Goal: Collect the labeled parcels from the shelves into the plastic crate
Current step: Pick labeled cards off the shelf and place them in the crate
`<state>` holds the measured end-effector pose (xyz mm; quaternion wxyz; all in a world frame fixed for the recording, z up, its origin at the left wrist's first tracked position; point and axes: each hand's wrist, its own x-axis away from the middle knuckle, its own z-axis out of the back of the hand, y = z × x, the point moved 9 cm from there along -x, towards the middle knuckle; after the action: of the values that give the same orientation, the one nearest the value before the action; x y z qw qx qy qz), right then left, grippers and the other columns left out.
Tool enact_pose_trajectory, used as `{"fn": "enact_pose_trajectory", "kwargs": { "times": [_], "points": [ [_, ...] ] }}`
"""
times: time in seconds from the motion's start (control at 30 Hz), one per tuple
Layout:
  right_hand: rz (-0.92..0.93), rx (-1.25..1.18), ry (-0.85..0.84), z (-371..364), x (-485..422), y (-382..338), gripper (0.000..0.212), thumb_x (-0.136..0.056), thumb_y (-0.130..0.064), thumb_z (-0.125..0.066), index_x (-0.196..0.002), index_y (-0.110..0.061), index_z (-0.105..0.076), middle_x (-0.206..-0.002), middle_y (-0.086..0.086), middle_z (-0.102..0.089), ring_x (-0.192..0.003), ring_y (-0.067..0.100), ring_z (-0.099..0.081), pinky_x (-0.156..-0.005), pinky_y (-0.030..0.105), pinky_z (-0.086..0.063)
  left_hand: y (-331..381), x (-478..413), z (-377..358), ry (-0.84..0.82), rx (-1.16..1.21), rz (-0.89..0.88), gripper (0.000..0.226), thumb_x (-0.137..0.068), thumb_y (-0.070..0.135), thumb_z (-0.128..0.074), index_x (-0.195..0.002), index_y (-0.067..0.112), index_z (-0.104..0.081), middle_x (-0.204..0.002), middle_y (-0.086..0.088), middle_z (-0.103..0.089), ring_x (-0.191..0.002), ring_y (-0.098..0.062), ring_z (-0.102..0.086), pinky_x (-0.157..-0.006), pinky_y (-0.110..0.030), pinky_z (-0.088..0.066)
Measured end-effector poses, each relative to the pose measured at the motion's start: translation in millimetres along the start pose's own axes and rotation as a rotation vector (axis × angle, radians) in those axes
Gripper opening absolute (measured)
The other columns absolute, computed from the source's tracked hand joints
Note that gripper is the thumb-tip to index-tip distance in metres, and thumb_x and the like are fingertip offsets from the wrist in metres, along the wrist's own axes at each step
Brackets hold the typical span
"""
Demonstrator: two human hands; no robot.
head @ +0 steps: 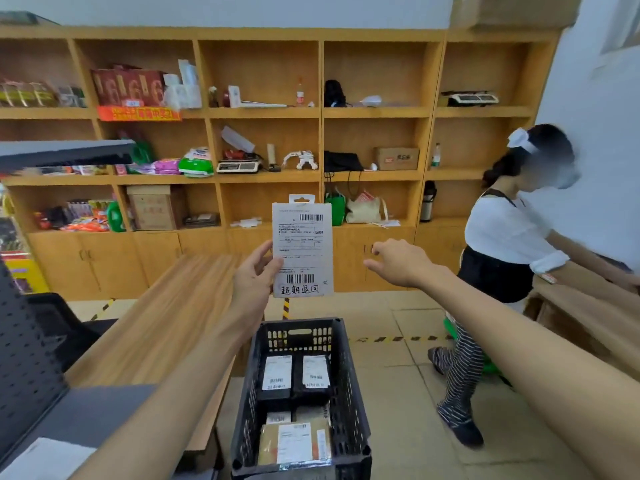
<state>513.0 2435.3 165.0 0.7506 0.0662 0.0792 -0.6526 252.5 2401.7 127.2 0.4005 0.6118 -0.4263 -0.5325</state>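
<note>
Head view: at the centre of the frame the left hand point(255, 273) holds a flat white parcel point(303, 249) upright by its lower left edge, thumb on the front and fingers behind. The printed label faces the camera, most likely so that the barcode and the handwritten line along its bottom can be checked before it goes in. The right hand point(398, 261), at centre right, is apart from the parcel. Its fingers are loose and slightly bent and hold nothing, and it reaches toward the parcel's right edge as if to steady or take it.

Directly below, in the bottom centre, stands the black plastic crate point(350, 393), open at the top. The parcel hangs above its far end, so it could simply be lowered in. Inside, two black parcels point(277, 374) lie side by side, labels up, and a brown padded parcel point(294, 445) lies nearer the camera. Something pale shows between them, but it is too covered to name. By this load the collecting looks well under way.

The wooden shelves point(263, 112) fill the upper half of the frame with mixed goods, a wooden counter point(166, 306) runs along the left, and another person point(502, 230) leans over a bench at the right edge.
</note>
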Motion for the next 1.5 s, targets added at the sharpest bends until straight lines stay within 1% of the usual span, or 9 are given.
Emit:
{"fn": "enact_pose_trajectory", "kwargs": {
  "times": [0.2,0.4,0.6,0.83,1.03,1.13,1.2,1.43,1.5],
  "points": [
    [0.022,-0.065,-0.015,-26.9,-78.7,8.6,0.049,-0.1,-0.053,-0.041,-0.122,-0.013,-0.058,-0.119,0.008,-0.063,-0.106,0.027,-0.059,-0.083,0.04,-0.05,-15.1,-68.3,-15.2,-0.009,-0.044,-0.01,0.039,-0.102,0.012,-0.054,-0.136,0.032,-0.052,-0.109,0.004,-0.076,-0.1,-0.014,-0.074,-0.071,-0.028,-0.062],
    [0.049,-0.117,-0.027,-53.5,-165.6,17.5,0.048,-0.1,-0.052,-0.043,-0.127,-0.014,-0.056,-0.122,0.006,-0.063,-0.109,0.025,-0.059,-0.087,0.042,-0.052,-43.3,-157.2,-28.9,0.028,-0.072,0.001,0.043,-0.103,0.013,-0.054,-0.143,0.026,-0.051,-0.116,0.001,-0.074,-0.102,-0.015,-0.073,-0.073,-0.029,-0.062],
    [0.071,-0.163,-0.135,-116.0,-214.1,25.7,0.045,-0.101,-0.05,-0.043,-0.121,-0.013,-0.058,-0.115,0.006,-0.063,-0.101,0.025,-0.06,-0.075,0.037,-0.049,-116.4,-197.8,-28.4,0.07,-0.099,0.108,0.042,-0.103,0.014,-0.055,-0.143,0.023,-0.052,-0.115,0.001,-0.075,-0.102,-0.016,-0.073,-0.078,-0.035,-0.063],
    [-0.003,-0.359,-0.334,-221.4,-219.0,30.2,0.029,-0.1,-0.037,-0.046,-0.085,-0.012,-0.051,-0.085,0.004,-0.056,-0.078,0.024,-0.054,-0.06,0.031,-0.037,-234.4,-197.3,-22.0,0.09,-0.081,0.363,0.037,-0.105,0.012,-0.052,-0.14,0.021,-0.055,-0.118,-0.002,-0.074,-0.103,-0.021,-0.074,-0.085,-0.044,-0.062],
    [-0.078,-0.621,-0.492,-314.9,-205.3,10.8,0.034,-0.099,-0.033,-0.053,-0.12,-0.008,-0.061,-0.111,0.005,-0.063,-0.099,0.024,-0.06,-0.076,0.031,-0.043,-337.7,-162.4,-12.3,0.083,-0.06,0.588,0.033,-0.105,0.013,-0.051,-0.137,0.019,-0.059,-0.115,-0.003,-0.076,-0.104,-0.024,-0.074,-0.091,-0.05,-0.059],
    [-0.159,-0.794,-0.573,-362.9,-193.2,-8.9,0.028,-0.098,-0.027,-0.053,-0.115,-0.01,-0.067,-0.117,0.005,-0.069,-0.107,0.027,-0.064,-0.095,0.042,-0.05,-378.2,-141.8,-1.5,0.097,-0.074,0.67,0.034,-0.105,0.013,-0.05,-0.136,0.025,-0.058,-0.111,0.004,-0.077,-0.102,-0.018,-0.074,-0.085,-0.043,-0.061],
    [-0.222,-0.898,-0.63,-393.4,-180.0,-23.0,0.028,-0.097,-0.025,-0.05,-0.119,-0.016,-0.067,-0.12,0.0,-0.069,-0.108,0.022,-0.064,-0.098,0.045,-0.05,-399.2,-127.2,8.3,0.105,-0.097,0.709,0.036,-0.105,0.013,-0.051,-0.138,0.029,-0.055,-0.109,0.008,-0.077,-0.101,-0.014,-0.074,-0.077,-0.034,-0.062],
    [-0.395,-1.193,-0.727,-481.5,-151.1,-75.8,0.031,-0.1,-0.015,-0.045,-0.124,-0.016,-0.066,-0.126,-0.015,-0.061,-0.108,0.008,-0.062,-0.084,0.025,-0.052,-458.2,-92.9,60.5,0.144,-0.245,0.825,0.03,-0.104,0.015,-0.054,-0.117,0.041,-0.059,-0.098,0.015,-0.077,-0.092,-0.008,-0.075,-0.066,-0.022,-0.059],
    [-0.449,-1.209,-0.72,-502.2,-148.5,-88.6,0.029,-0.101,-0.017,-0.045,-0.118,-0.009,-0.067,-0.123,-0.008,-0.066,-0.102,0.01,-0.065,-0.079,0.028,-0.056,-476.4,-90.7,74.2,0.131,-0.309,0.849,0.028,-0.104,0.015,-0.055,-0.116,0.039,-0.062,-0.098,0.017,-0.076,-0.091,-0.005,-0.075,-0.063,-0.02,-0.058]
  ]
}}
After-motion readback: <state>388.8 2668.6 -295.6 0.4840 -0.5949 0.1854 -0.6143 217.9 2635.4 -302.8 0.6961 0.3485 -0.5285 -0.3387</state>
